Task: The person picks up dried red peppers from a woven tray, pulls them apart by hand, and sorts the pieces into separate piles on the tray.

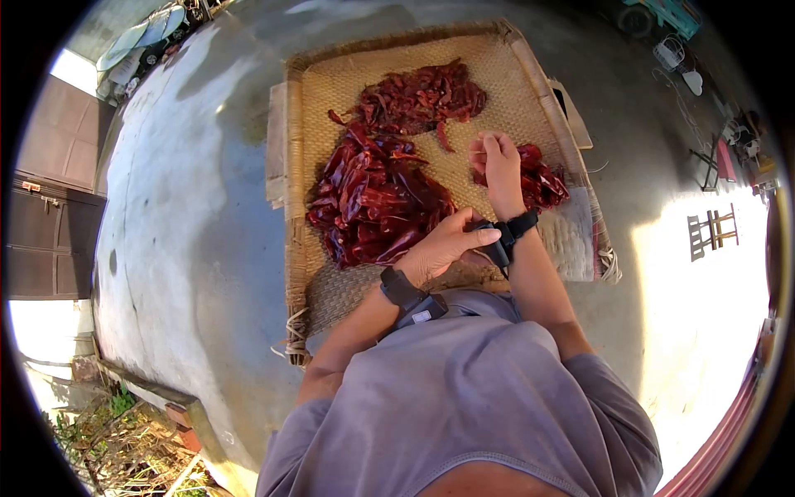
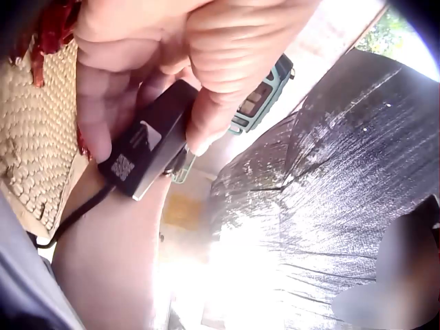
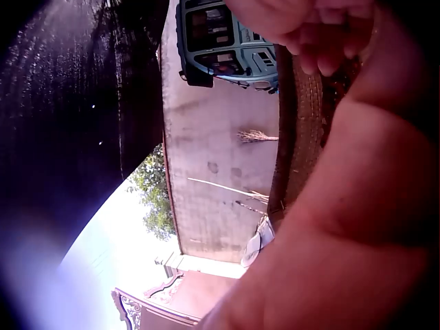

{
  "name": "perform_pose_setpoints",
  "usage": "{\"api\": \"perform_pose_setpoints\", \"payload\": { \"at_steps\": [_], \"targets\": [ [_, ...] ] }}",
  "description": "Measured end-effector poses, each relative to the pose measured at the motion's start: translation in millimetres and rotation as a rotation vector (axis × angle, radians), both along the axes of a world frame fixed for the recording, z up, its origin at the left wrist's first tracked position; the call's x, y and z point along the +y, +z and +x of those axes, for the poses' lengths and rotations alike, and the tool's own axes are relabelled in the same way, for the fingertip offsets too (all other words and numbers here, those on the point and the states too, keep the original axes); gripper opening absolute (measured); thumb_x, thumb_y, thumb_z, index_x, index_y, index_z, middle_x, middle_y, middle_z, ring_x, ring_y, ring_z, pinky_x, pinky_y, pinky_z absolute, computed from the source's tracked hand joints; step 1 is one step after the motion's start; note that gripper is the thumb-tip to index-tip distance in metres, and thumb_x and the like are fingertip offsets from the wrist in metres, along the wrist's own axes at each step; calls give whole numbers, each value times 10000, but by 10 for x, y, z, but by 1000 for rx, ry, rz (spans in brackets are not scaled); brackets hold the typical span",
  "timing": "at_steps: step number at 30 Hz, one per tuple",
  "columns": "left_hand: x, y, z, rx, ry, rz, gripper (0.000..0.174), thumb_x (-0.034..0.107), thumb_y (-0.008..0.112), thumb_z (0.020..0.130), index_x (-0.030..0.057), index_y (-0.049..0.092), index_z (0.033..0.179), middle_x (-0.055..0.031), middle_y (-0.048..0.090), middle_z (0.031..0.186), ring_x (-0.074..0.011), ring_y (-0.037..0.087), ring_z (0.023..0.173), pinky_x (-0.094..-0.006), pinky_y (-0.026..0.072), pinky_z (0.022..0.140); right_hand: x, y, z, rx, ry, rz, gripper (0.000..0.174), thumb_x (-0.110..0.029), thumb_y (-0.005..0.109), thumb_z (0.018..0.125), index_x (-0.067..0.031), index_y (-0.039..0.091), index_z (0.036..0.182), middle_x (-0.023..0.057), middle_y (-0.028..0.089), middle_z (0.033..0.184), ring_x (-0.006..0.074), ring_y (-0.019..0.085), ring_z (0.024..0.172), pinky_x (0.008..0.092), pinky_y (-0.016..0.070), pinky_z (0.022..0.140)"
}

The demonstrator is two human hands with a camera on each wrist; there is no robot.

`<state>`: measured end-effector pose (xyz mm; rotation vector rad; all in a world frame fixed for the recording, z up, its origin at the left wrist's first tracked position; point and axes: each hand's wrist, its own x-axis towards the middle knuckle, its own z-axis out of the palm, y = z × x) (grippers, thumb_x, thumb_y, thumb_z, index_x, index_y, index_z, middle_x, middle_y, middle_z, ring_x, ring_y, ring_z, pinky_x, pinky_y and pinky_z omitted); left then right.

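Note:
My left hand (image 1: 443, 245) reaches across to the right wrist. Its thumb and fingers pinch the small black wrist camera (image 2: 152, 141), a box with a printed code label and a cable, strapped on by a black band (image 1: 522, 224). Over the woven mat tray (image 1: 489, 62), my right hand (image 1: 502, 170) hangs with loosely bent fingers and nothing visible in them. Beside it lies a small pile of dried red chilies (image 1: 542, 180). A large heap of glossy red chilies (image 1: 373, 199) fills the tray's left side, and a darker pile of shrivelled ones (image 1: 426, 95) lies at the far end.
The tray has a raised rim (image 1: 296, 166) and stands on a concrete floor (image 1: 182, 190). A small wooden stool (image 1: 714, 232) is off to the right, and a teal vehicle (image 1: 662, 16) stands beyond. Metal doors (image 1: 54, 199) line the left side.

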<state>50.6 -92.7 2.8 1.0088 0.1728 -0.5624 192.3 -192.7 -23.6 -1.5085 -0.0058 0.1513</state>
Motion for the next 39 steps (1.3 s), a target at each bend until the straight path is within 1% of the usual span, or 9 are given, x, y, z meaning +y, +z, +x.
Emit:
{"api": "perform_pose_setpoints", "payload": {
  "at_steps": [5,12,17,21,26,30,32,34,39],
  "targets": [
    [-13,-27,30,17,12,40,347,297,701,959,57,506,1117,-62,663,1022,-167,707,924,-276,549,505,-105,-126,-39,-369,149,-583,198,-153,550,996,-65,612,1162,120,702,949,260,683,844,374,549,722],
    [53,-40,53,95,33,132,341,360,651,985,64,531,1103,-54,656,1032,-161,701,913,-249,525,511,11,-454,-26,-1020,606,-830,264,-153,622,902,-106,615,1161,100,623,1146,330,620,1059,426,553,810],
    [315,77,52,24,221,337,352,322,646,990,52,543,1191,-85,635,1070,-151,672,890,-252,555,589,374,-276,90,-676,492,-827,234,-162,613,928,-96,606,1153,135,619,1090,367,602,1003,479,524,827],
    [638,21,61,-19,293,621,378,230,649,982,3,517,1254,-109,616,1078,-156,667,859,-256,547,587,616,-555,195,-770,495,-946,283,-112,626,868,-105,623,1151,127,622,1095,373,582,1018,485,514,837],
    [789,-13,30,1,537,494,494,217,667,976,-13,444,1353,-112,612,991,-157,654,705,-248,494,522,645,-684,245,-812,523,-1042,257,-134,625,878,-87,644,1130,111,644,1052,364,598,1027,486,514,841],
    [826,71,17,-2,690,446,711,277,689,978,8,299,1508,-100,605,875,-107,552,596,-241,410,452,384,-122,25,-665,623,-933,174,-165,597,939,-48,603,1068,168,652,960,408,620,935,508,505,778],
    [830,137,15,-19,695,431,694,301,673,991,18,315,1513,-80,590,851,-97,510,573,-234,377,446,222,147,-129,-583,718,-775,176,-183,591,957,-32,581,1049,199,641,936,430,615,888,508,496,760],
    [858,123,50,-18,614,399,474,339,637,1016,43,527,1368,-33,559,821,-64,471,568,-222,359,443,104,188,-219,-527,756,-669,200,-194,592,965,-21,570,1063,238,641,938,447,613,899,490,489,769],
    [828,46,64,-71,559,405,345,353,604,1034,63,605,1223,1,540,748,-47,427,530,-207,337,432,11,271,-368,-543,817,-620,242,-191,589,971,-22,600,1143,245,667,958,440,637,897,470,502,773]
  ]
}}
